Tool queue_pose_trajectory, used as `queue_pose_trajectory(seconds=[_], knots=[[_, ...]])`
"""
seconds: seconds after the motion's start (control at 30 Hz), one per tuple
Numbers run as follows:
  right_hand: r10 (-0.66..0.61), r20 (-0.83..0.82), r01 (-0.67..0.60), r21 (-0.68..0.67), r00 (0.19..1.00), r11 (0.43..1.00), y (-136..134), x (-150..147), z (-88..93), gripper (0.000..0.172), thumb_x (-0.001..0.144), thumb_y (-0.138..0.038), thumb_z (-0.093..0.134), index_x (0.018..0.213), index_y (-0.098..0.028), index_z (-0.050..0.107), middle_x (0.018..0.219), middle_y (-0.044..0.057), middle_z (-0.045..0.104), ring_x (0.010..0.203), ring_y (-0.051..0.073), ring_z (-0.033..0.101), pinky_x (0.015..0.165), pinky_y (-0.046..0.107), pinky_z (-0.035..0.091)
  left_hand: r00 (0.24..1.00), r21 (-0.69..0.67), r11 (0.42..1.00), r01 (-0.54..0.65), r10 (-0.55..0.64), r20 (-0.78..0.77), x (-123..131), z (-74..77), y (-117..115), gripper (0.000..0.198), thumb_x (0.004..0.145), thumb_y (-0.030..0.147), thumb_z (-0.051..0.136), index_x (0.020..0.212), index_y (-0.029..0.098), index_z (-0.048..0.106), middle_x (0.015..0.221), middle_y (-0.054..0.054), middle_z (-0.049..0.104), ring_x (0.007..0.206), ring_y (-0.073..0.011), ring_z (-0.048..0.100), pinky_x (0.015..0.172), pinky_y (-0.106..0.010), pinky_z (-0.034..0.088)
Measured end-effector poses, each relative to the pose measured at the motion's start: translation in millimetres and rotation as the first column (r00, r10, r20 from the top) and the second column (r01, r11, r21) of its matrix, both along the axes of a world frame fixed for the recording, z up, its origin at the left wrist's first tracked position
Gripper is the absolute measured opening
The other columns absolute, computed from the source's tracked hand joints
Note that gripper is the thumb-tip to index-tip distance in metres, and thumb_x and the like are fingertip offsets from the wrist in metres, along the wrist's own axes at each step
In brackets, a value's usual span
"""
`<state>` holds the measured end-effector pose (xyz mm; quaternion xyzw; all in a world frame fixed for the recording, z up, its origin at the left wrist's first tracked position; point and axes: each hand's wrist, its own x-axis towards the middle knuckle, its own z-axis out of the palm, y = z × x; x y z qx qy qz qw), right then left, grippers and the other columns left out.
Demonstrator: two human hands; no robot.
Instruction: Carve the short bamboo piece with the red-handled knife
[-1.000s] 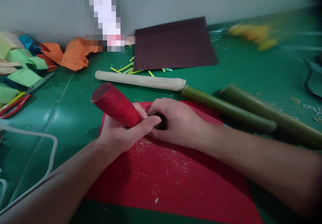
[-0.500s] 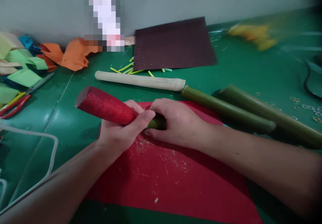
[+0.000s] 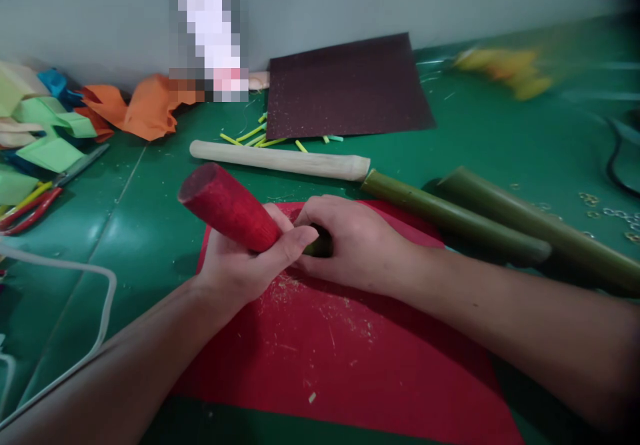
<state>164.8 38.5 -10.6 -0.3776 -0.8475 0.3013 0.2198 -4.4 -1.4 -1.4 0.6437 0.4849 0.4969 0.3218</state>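
A bamboo tube with a red surface (image 3: 235, 208) tilts up toward the left, its wide open end facing me. My left hand (image 3: 247, 258) is closed around its lower part, thumb laid along the top. Between my hands shows a green bamboo section (image 3: 320, 241); it looks like the same tube's lower end, though the join is hidden by fingers. Around this green end my right hand (image 3: 353, 235) is closed, its fingertips partly hidden. Beneath both hands lies a red sheet (image 3: 380, 358) sprinkled with pale shavings.
Beyond my hands lie a pale peeled stick (image 3: 280, 160) and green bamboo lengths (image 3: 460, 215). A dark brown sheet (image 3: 350, 88) covers some yellow-green strips. Red-handled scissors (image 3: 33, 211) and folded coloured paper (image 3: 50, 121) are at left. Small metal rings (image 3: 620, 213) are scattered at right.
The red tube's open end has swung right and slightly up, showing more of its opening. Both hands keep their hold, the left shifting slightly right.
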Motion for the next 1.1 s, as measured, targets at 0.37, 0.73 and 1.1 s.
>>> queue_pose_trajectory(seconds=[0.37,0.73,1.1], knots=[[0.000,0.021,0.000,-0.014,1.000,1.000,1,-1,1.6,0.019,0.076,-0.031,0.073,0.085,-0.019,0.062,0.086,0.003,0.066,0.077,0.016,0.057,0.067,0.029,0.039,0.991,0.039,0.990,-0.134,0.133,0.030,5,-0.8,-3,0.017,0.075,0.021,0.076,0.065,0.020,0.063,0.064,0.004,0.067,0.057,-0.0091,0.063,0.059,-0.020,0.056],[-0.010,0.060,0.011,-0.015,0.998,1.000,0,-1,2.1,0.023,0.076,-0.035,0.074,0.088,-0.018,0.063,0.086,0.003,0.065,0.074,0.016,0.056,0.065,0.029,0.039,0.989,-0.010,0.996,-0.093,0.093,0.115,2,-3.5,-4,0.032,0.082,0.044,0.073,0.065,0.019,0.063,0.062,0.002,0.064,0.051,-0.0077,0.056,0.053,-0.021,0.052],[-0.011,0.069,0.015,-0.058,0.998,0.998,1,-1,6.5,0.026,0.073,-0.033,0.077,0.091,-0.019,0.066,0.091,0.004,0.067,0.080,0.018,0.058,0.068,0.029,0.040,0.947,-0.031,0.968,-0.249,0.250,0.201,-3,0.8,6,0.041,0.086,0.051,0.066,0.059,0.020,0.060,0.046,0.004,0.050,0.037,-0.0062,0.042,0.036,-0.022,0.037]])
